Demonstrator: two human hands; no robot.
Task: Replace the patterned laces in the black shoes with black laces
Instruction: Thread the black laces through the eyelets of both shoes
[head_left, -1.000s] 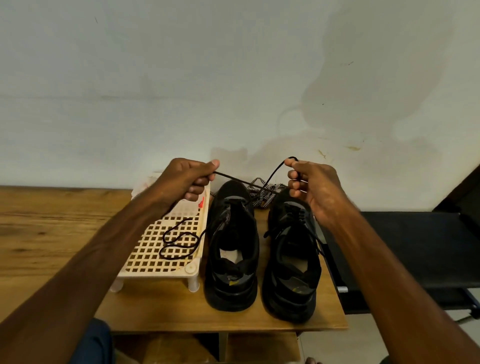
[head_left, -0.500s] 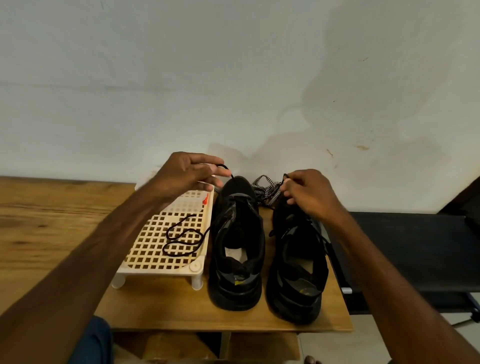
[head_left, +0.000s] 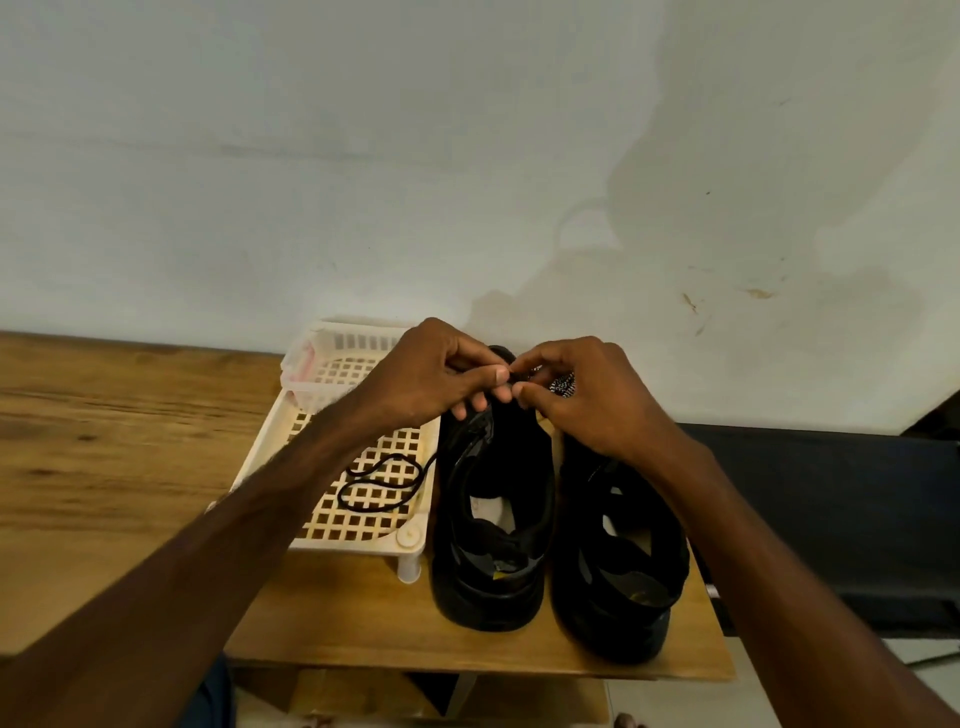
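our two hands meet over the toe end of the left shoe (head_left: 493, 519). the left hand (head_left: 431, 374) has its fingers curled in, with thumb and fingertips pinched together. the right hand (head_left: 587, 395) mirrors it, its fingertips touching those of the left. between them we pinch a short dark bit of the black lace (head_left: 379, 483), though most of that grip is hidden by our own fingers. the rest of the lace lies in a slack loop on the cream lattice tray (head_left: 363, 525), and one strand runs up toward the side of the left shoe.

both black shoes stand side by side on the wooden surface (head_left: 104, 441), heels toward us. the right shoe (head_left: 618, 571) sits just beside the left one, its toe covered by our right hand. the patterned laces (head_left: 563, 385) — black and white — lie bunched beyond the shoes' toes, near the wall, partly hidden behind the right hand. the tray stands on short legs just left of the left shoe. a black bench (head_left: 831, 519) sits to the right of the surface.
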